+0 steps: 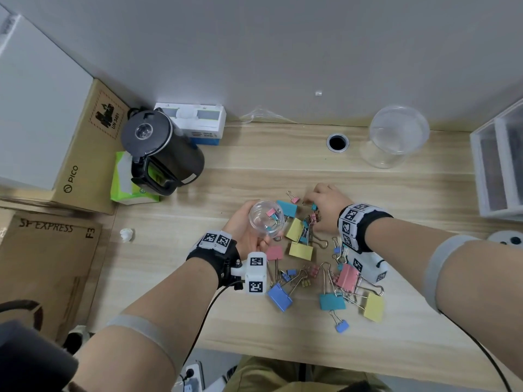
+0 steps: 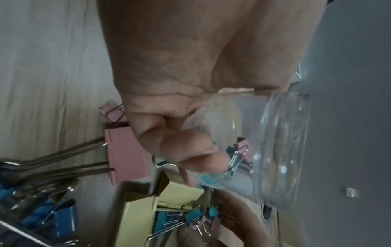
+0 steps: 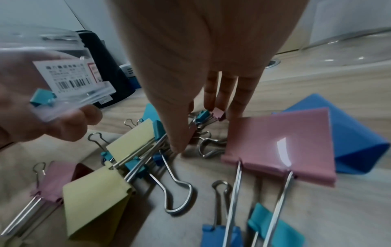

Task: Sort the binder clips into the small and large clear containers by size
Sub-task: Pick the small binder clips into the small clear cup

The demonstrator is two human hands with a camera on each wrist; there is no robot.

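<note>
My left hand (image 1: 252, 236) grips the small clear container (image 1: 266, 219), tilted just above the table, with a small pink clip and a small teal clip (image 2: 237, 155) inside. To its right my right hand (image 1: 322, 207) reaches down into the pile. Its thumb (image 3: 180, 142) and fingertips (image 3: 211, 103) pinch a small teal clip (image 3: 203, 115) that lies beside a small pink one (image 3: 219, 112). Large yellow (image 1: 300, 250), pink (image 1: 347, 275), blue (image 1: 279, 295) and teal (image 1: 331, 301) clips lie scattered with several small ones. The large clear container (image 1: 396, 137) stands at the back right.
A black kettle (image 1: 161, 154) and a green tissue pack (image 1: 124, 179) stand at the back left beside cardboard boxes (image 1: 85, 154). A cable hole (image 1: 337, 142) sits near the wall. A clear drawer unit (image 1: 498, 165) fills the right edge. A paper scrap (image 1: 126, 234) lies left.
</note>
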